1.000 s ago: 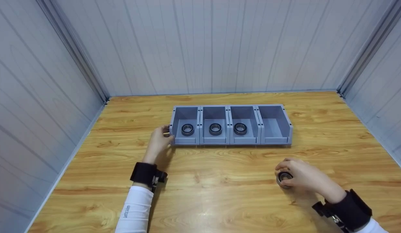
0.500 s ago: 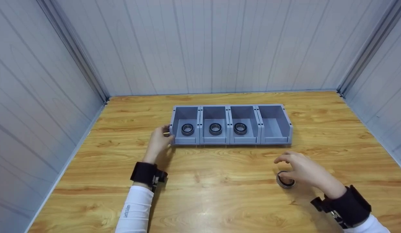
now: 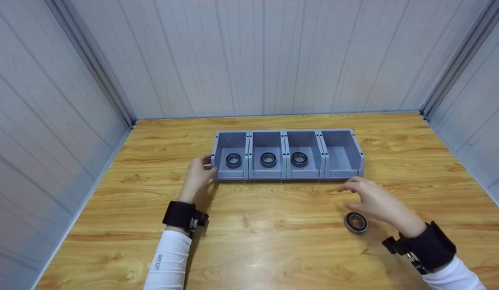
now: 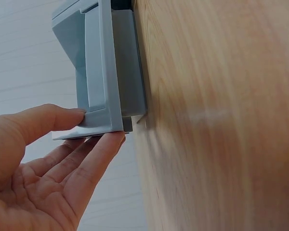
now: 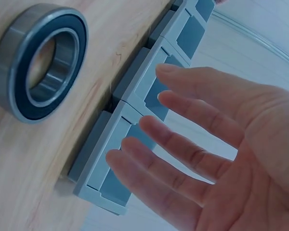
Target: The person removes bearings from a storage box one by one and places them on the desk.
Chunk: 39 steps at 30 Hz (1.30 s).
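Note:
A row of joined grey storage bins point(image 3: 267, 175) stands on the wooden table. My left hand point(image 3: 198, 176) pinches the leftmost bin's side wall, thumb on the front corner and fingers against the outside in the left wrist view. Bearings lie flat in three bins: the left bearing point(image 3: 233, 165), the middle bearing point(image 3: 268, 165) and the right bearing point(image 3: 299, 164). Another bearing point(image 3: 356, 231), with a black seal and steel rings, lies on the table. Just beyond it, my right hand point(image 3: 374, 201) hovers with relaxed fingers and holds nothing; the right wrist view shows the palm.
The rightmost bin point(image 3: 343, 174) holds no bearing. Pale panel walls point(image 3: 265, 60) enclose the table point(image 3: 249, 241) at the back and both sides. Each wrist wears a black strap with a small camera.
My right hand has let go of the bearing on the table and moved away from it toward the bins. My left hand keeps its place on the leftmost bin.

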Each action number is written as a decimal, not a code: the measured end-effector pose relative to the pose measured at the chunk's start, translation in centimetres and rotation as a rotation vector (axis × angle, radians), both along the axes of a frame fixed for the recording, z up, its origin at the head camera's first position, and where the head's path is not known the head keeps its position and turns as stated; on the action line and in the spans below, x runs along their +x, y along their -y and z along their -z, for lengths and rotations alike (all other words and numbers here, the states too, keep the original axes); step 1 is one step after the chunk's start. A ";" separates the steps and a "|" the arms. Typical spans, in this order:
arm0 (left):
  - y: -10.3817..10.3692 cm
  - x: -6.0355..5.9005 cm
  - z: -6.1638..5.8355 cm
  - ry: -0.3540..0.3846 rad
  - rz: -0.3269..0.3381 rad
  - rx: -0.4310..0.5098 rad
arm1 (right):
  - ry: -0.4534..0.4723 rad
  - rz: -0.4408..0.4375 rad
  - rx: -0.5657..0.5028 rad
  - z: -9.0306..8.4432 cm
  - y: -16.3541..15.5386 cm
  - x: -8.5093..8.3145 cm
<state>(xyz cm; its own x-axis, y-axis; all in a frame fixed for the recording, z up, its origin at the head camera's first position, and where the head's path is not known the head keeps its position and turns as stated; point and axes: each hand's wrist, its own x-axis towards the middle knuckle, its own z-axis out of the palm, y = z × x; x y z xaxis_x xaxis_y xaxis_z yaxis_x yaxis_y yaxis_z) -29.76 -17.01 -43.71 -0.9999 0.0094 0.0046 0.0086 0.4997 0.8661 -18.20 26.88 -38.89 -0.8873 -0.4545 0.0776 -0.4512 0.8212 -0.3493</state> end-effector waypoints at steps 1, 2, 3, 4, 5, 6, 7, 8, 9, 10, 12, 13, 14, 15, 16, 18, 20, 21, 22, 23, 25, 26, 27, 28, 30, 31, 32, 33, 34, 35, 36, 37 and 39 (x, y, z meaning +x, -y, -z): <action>0.0 0.0 0.0 0.002 0.000 0.003 | 0.003 0.000 -0.002 -0.1 0.0 -0.1; 0.0 0.0 0.0 0.004 0.000 0.005 | 0.002 0.000 -0.003 -0.1 0.0 -0.2; 0.0 0.0 0.0 0.008 0.000 0.008 | 0.002 0.002 -0.004 -0.2 0.1 -0.3; 0.0 0.0 0.0 0.011 0.002 0.007 | 0.000 0.004 -0.005 -0.3 0.1 -0.4; 0.0 0.0 0.0 0.016 0.002 0.008 | -0.005 0.006 -0.006 -0.4 0.1 -0.5; 0.0 0.0 0.0 0.020 0.004 0.008 | -0.013 0.007 -0.007 -0.4 0.1 -0.6; 0.0 0.0 0.0 0.023 0.006 0.007 | -0.021 0.008 -0.009 -0.5 0.2 -0.7; 0.0 0.0 0.0 0.024 0.005 0.007 | -0.029 0.009 -0.012 -0.6 0.2 -0.8; 0.0 0.0 0.0 0.024 0.005 0.006 | -0.036 0.006 -0.020 -0.6 0.3 -0.9; 0.0 0.0 -0.1 0.020 0.005 0.003 | -0.041 0.004 -0.026 -0.7 0.3 -1.1; 0.0 0.0 -0.1 0.016 0.003 0.002 | -0.047 0.002 -0.034 -0.8 0.4 -1.3; 0.0 -0.1 -0.2 0.015 0.002 0.002 | -0.045 0.004 -0.037 -0.9 0.4 -1.4; -0.1 -0.1 -0.2 0.015 0.000 0.003 | -0.043 0.005 -0.038 -1.0 0.5 -1.5; -0.1 -0.1 -0.2 0.016 -0.002 0.002 | -0.043 0.005 -0.034 -1.0 0.5 -1.6; -0.1 -0.1 -0.2 0.018 -0.003 0.003 | -0.042 0.009 -0.028 -1.1 0.5 -1.7; -0.1 -0.1 -0.2 0.022 -0.003 0.001 | -0.043 0.013 -0.015 -1.2 0.6 -1.9; -0.1 -0.2 -0.2 0.022 -0.002 0.000 | -0.046 0.014 -0.006 -1.3 0.6 -2.1; 0.0 -0.2 -0.2 0.021 -0.001 0.000 | -0.047 0.014 -0.004 -1.4 0.6 -2.2; 0.0 -0.1 -0.1 0.019 0.000 -0.003 | -0.046 0.016 -0.004 -1.4 0.7 -2.3; 0.0 -0.1 -0.1 0.017 0.001 -0.004 | -0.046 0.015 -0.006 -1.5 0.7 -2.4; 0.0 -0.1 -0.1 0.013 0.000 -0.001 | -0.046 0.016 -0.013 -1.6 0.9 -2.7; 0.0 -0.1 -0.1 0.013 0.000 0.001 | -0.046 0.018 -0.015 -1.6 1.0 -2.8; 0.0 -0.1 -0.1 0.013 -0.001 0.002 | -0.044 0.021 -0.016 -1.7 1.0 -3.0; 0.0 -0.1 -0.1 0.014 -0.003 0.003 | -0.045 0.022 -0.017 -1.8 1.1 -3.1; -0.1 0.0 -0.1 0.014 -0.004 0.006 | -0.051 0.021 -0.024 -1.8 1.3 -3.3; -0.1 0.0 -0.1 0.016 -0.005 0.009 | -0.051 0.021 -0.025 -1.9 1.4 -3.4; -0.1 0.0 -0.1 0.016 -0.004 0.010 | -0.053 0.018 -0.028 -1.9 1.5 -3.6; -0.1 0.0 -0.1 0.018 -0.006 0.013 | -0.053 0.017 -0.031 -1.9 1.5 -3.7; -0.1 0.1 -0.1 0.018 -0.005 0.017 | -0.053 0.016 -0.035 -1.9 1.6 -3.8; -0.1 0.1 -0.1 0.018 -0.004 0.020 | -0.050 0.016 -0.038 -2.0 1.7 -3.9; -0.1 0.1 -0.1 0.021 -0.002 0.023 | -0.043 0.015 -0.039 -2.0 1.8 -4.0; 0.0 0.1 -0.1 0.021 -0.001 0.025 | -0.039 0.016 -0.038 -2.1 1.9 -4.1; 0.0 0.1 -0.1 0.021 -0.002 0.023 | -0.030 0.015 -0.036 -2.2 2.1 -4.3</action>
